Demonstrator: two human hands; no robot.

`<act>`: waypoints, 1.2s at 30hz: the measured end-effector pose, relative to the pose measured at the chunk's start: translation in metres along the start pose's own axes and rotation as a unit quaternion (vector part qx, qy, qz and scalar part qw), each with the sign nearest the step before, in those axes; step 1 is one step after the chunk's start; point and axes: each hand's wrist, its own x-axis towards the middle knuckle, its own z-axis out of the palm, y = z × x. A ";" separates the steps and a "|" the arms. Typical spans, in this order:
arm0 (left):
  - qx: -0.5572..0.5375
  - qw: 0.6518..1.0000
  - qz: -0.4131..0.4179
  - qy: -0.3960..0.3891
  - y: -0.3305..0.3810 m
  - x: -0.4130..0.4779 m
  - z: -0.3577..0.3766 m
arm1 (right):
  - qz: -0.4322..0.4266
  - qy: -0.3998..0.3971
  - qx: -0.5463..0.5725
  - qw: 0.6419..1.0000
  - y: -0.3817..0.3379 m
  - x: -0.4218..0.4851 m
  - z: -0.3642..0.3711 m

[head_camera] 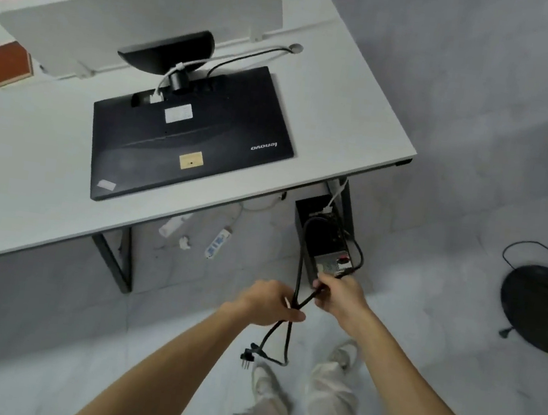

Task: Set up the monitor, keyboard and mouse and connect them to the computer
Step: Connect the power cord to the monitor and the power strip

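A black Lenovo monitor (192, 131) lies face down on the white desk (362, 121), its stand base (167, 49) pointing away and cables plugged into its back. The black computer tower (325, 241) stands on the floor beside the desk's right leg. A black power cable (300, 262) loops from the tower's rear. My left hand (273, 303) grips the cable's doubled strands. My right hand (338, 292) pinches the cable close to the tower. The cable's plug (246, 355) dangles below my left hand. No keyboard or mouse is in view.
Two white power strips (218, 243) lie on the floor under the desk. A brown notebook (7, 66) sits at the desk's left, a white divider panel (144, 12) stands at its back. A black round fan base (543, 306) with a cord rests on the floor at right.
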 end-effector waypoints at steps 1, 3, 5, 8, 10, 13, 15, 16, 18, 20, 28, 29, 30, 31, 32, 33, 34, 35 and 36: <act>0.008 1.000 -0.012 0.000 -0.013 0.003 0.006 | 0.009 0.000 -0.001 1.000 0.009 0.001 0.006; 0.014 0.999 -0.041 0.005 -0.039 0.011 0.018 | 0.032 -0.004 -0.009 0.999 0.024 0.008 0.018; 0.017 0.997 -0.071 0.008 -0.064 0.026 0.033 | 0.055 -0.018 -0.010 0.998 0.038 0.023 0.029; 0.037 0.994 -0.103 0.014 -0.088 0.052 0.054 | 0.048 -0.043 -0.059 0.996 0.052 0.054 0.039; 0.048 0.992 -0.113 0.011 -0.109 0.086 0.083 | 0.026 -0.050 -0.126 0.990 0.079 0.092 0.047; 0.029 0.991 -0.129 0.013 -0.134 0.126 0.113 | -0.010 -0.025 -0.194 0.981 0.113 0.140 0.054; 0.011 0.990 -0.143 0.004 -0.153 0.152 0.134 | -0.022 -0.002 -0.254 0.967 0.134 0.171 0.059; 0.004 0.989 -0.150 -0.004 -0.164 0.166 0.143 | -0.019 0.006 -0.283 0.959 0.147 0.189 0.063; 0.007 0.989 -0.147 -0.022 -0.183 0.193 0.159 | -0.013 0.022 -0.332 0.943 0.166 0.219 0.068; 0.008 0.989 -0.140 -0.039 -0.205 0.224 0.173 | -0.013 0.030 -0.371 0.928 0.190 0.257 0.075; -0.005 0.987 -0.157 -0.040 -0.309 0.347 0.229 | 0.009 0.007 -0.481 0.877 0.262 0.413 0.101; 0.001 0.985 -0.166 -0.038 -0.324 0.366 0.234 | 0.012 0.011 -0.506 0.862 0.273 0.435 0.105; 0.014 0.984 -0.172 -0.035 -0.337 0.381 0.239 | 0.009 0.022 -0.537 0.843 0.281 0.454 0.106; 0.038 0.983 -0.175 -0.033 -0.351 0.398 0.242 | 0.005 0.033 -0.572 0.820 0.286 0.470 0.106; 0.065 0.982 -0.174 -0.036 -0.366 0.415 0.244 | 0.011 0.037 -0.605 0.795 0.291 0.488 0.106; 0.096 0.979 -0.175 -0.049 -0.377 0.429 0.245 | 0.024 0.033 -0.640 0.767 0.296 0.507 0.104; 0.131 0.973 -0.175 -0.067 -0.391 0.446 0.247 | 0.043 0.020 -0.680 0.732 0.302 0.527 0.103; 0.172 0.965 -0.178 -0.087 -0.401 0.457 0.249 | 0.063 0.002 -0.723 0.688 0.304 0.541 0.104; 0.216 0.955 -0.178 -0.102 -0.412 0.468 0.251 | 0.094 -0.011 -0.766 0.636 0.308 0.554 0.107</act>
